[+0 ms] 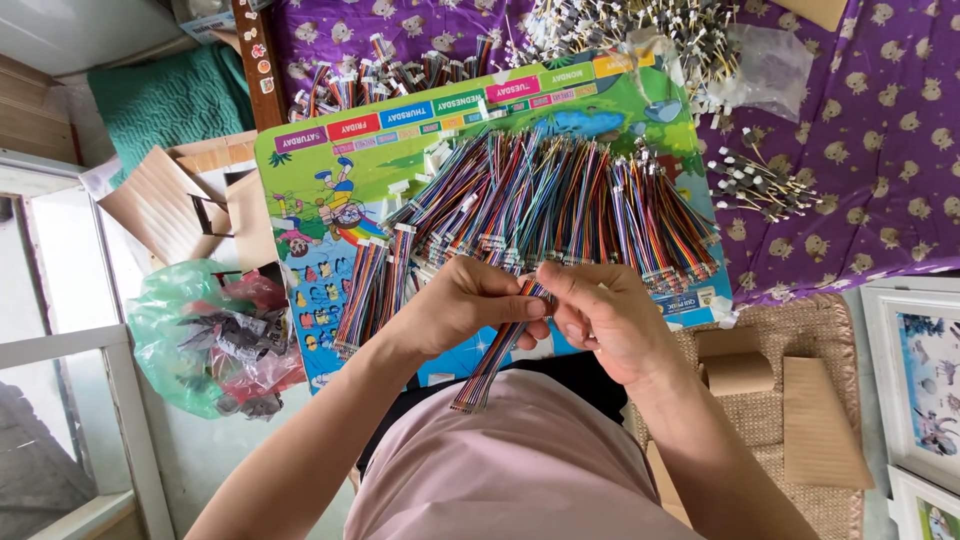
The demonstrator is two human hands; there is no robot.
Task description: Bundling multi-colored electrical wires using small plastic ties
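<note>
1. the left hand (pixel 462 305) is closed around a flat strip of multicoloured ribbon cable (pixel 497 352), held just above the lap; the strip hangs down and leftward, its free end over the pink shirt (pixel 520 470).
2. the right hand (pixel 598 318) has its fingers narrowed onto the upper end of the same strip, thumb and fingertips pinching it, touching the left hand's fingertips.
3. directly beyond the hands lies a colourful children's board (pixel 330 175) serving as a tray; on it sits a large fanned pile of cable strips (pixel 560 200), with a smaller bunch (pixel 362 295) at its left edge.
4. more cable pieces (pixel 390 75) lie above the board on the purple patterned cloth (pixel 880 130).
5. a heap of small white-tipped parts (pixel 620 25) and a clear plastic bag (pixel 775 65) sit at the top right; a smaller cluster (pixel 760 185) lies beside the board.
6. a green plastic bag (pixel 215 340) on the floor at left holds dark and red scraps; exact contents cannot be told.
7. cardboard pieces (pixel 820 420) rest on a woven mat (pixel 790 330) at right.
</note>
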